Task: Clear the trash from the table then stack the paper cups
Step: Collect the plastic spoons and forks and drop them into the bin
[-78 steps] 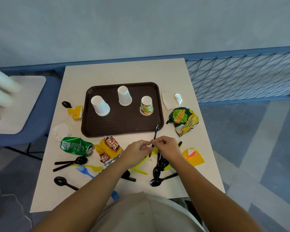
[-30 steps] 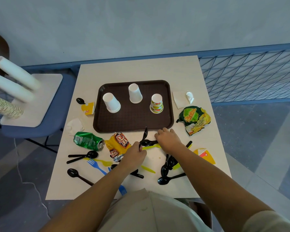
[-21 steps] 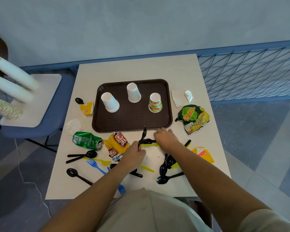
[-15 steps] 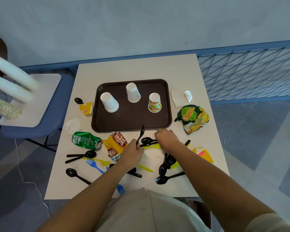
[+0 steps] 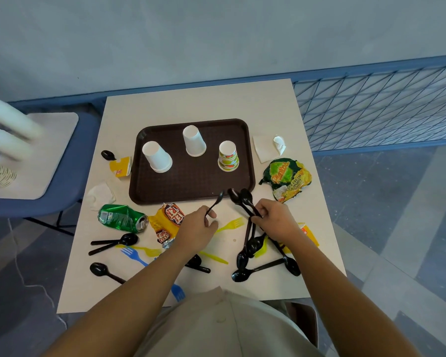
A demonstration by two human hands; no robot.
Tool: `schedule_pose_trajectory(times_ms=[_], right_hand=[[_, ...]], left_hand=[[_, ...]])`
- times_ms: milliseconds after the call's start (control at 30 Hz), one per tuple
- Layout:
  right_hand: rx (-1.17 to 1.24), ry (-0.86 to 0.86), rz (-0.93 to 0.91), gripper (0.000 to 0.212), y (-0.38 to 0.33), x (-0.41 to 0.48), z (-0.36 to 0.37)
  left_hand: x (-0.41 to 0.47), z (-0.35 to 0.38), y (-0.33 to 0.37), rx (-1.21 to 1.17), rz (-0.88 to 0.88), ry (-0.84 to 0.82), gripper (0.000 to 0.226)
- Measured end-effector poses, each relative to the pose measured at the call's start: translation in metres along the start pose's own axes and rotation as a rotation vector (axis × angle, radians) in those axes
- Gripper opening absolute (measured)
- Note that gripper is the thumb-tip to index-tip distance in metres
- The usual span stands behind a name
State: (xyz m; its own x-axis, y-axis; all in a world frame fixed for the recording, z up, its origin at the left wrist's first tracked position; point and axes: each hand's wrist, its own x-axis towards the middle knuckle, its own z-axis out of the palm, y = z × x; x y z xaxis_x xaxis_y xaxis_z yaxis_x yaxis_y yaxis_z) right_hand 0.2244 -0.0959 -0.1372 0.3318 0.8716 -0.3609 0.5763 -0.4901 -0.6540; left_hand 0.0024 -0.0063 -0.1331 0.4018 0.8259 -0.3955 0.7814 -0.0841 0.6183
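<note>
At the far left, off the table [image 5: 204,104], blurred cup stacks [image 5: 8,130] lean over a side seat. On the table's left edge a crumpled napkin [image 5: 100,196] lies near a small yellow wrapper [image 5: 121,166], and nearer me sits a crushed green can [image 5: 121,218]. Loose black spoons [image 5: 113,244] and a blue fork [image 5: 133,255] lie close to my edge.

The brown tray [image 5: 139,191] sits mid-table and carries three upturned paper cups well apart. There are two white cups [image 5: 157,157] on its left and middle, and a printed cup [image 5: 228,156] on its right. An orange snack wrapper [image 5: 168,222] lies just near of the tray, beside the can.

My left hand [image 5: 197,228] pinches the handle of a single black spoon [image 5: 215,203], whose bowl points far over the tray's near rim. A yellow fork [image 5: 229,224] lies on the table between my hands.

My right hand [image 5: 276,220] curls round the handles of two black spoons [image 5: 240,199], their bowls at the tray's near right corner. Below it is a heap of spoons [image 5: 252,251].

Right of the tray are a white napkin [image 5: 264,150] and a green-and-yellow chip bag [image 5: 287,179].
</note>
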Motion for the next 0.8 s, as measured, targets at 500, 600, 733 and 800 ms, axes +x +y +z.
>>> schedule_pose_trajectory(times_ms=[500,600,733,800], right_hand=[[0.198,0.088,0.193,0.026,0.042,-0.07,0.01],[0.232,0.103,0.178,0.018,0.039,-0.077,0.012],[0.321,0.151,0.173,0.012,0.031,-0.09,0.017],[0.412,0.164,0.19,0.006,0.024,-0.097,0.02]], left_hand=[[0.014,0.046,-0.025,0.573,0.09,-0.046,0.021],[0.008,0.044,-0.017,0.475,0.103,0.032,0.024],[-0.01,0.031,0.002,0.262,0.142,0.061,0.024],[-0.026,0.022,0.011,0.162,0.146,0.037,0.023]])
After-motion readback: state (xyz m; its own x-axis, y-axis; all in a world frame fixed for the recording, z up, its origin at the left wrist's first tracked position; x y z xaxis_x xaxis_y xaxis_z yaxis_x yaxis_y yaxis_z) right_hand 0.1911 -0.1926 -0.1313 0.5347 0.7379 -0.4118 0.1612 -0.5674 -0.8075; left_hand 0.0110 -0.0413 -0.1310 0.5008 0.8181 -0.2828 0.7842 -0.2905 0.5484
